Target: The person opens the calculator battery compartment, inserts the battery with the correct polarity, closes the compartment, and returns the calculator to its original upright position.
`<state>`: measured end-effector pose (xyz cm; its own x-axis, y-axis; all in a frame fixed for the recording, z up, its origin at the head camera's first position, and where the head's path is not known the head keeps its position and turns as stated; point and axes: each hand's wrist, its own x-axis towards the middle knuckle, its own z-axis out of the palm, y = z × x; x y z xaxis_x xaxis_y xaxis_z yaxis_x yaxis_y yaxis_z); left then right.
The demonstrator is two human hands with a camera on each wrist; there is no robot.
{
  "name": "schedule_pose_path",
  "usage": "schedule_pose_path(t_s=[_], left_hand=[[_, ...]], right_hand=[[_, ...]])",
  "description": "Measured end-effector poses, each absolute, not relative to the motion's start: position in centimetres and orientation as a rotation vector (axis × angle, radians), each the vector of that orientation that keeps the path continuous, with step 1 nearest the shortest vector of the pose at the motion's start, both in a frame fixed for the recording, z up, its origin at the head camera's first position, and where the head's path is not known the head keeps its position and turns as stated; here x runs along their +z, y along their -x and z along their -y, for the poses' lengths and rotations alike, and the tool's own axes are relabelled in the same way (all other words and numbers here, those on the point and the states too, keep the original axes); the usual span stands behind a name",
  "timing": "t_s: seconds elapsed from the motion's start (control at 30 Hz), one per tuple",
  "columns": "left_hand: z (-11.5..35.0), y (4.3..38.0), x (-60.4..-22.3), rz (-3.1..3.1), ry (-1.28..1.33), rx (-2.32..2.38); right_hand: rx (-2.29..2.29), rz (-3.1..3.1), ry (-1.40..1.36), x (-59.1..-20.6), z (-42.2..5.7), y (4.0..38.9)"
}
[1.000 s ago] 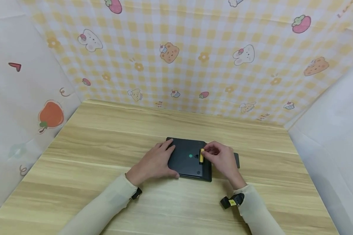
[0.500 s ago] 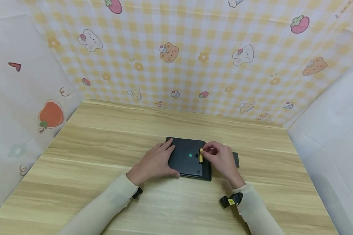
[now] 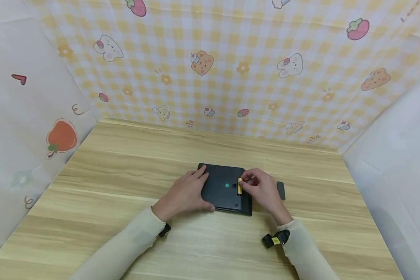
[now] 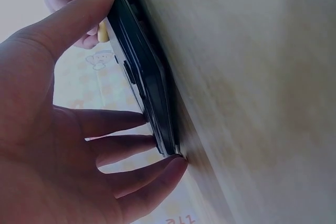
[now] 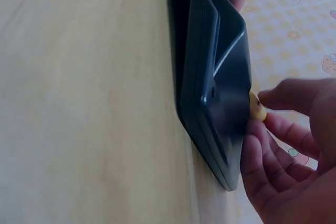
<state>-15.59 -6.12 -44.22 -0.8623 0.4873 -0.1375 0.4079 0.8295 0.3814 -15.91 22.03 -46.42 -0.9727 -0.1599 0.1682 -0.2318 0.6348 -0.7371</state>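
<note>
A black calculator [image 3: 217, 194] lies face down on the wooden table, its back upward with a small green dot on it. My left hand [image 3: 184, 193] grips its left part, thumb on the near edge and fingertips at the far left edges. A yellow battery [image 3: 239, 189] is at the slot in the calculator's back, lengthwise along it. My right hand [image 3: 264, 189] pinches the battery's far end between thumb and fingertips. In the right wrist view, the battery's end [image 5: 257, 109] stands out from the back. The battery hides most of the slot.
A small dark flat cover [image 3: 281, 190] lies on the table just right of my right hand. The wooden table [image 3: 126, 144] ends at a yellow checked cloth [image 3: 224, 97] at the back, with white sheets at both sides.
</note>
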Motion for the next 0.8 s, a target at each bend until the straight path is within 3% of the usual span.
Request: schedule_pose_path(t_s=[0.8], left_hand=[[5.91, 15.59, -44.01, -2.794, -0.675, 0.502]], right_hand=[[1.314, 2.792, -0.389, -46.42, -22.36, 15.97]])
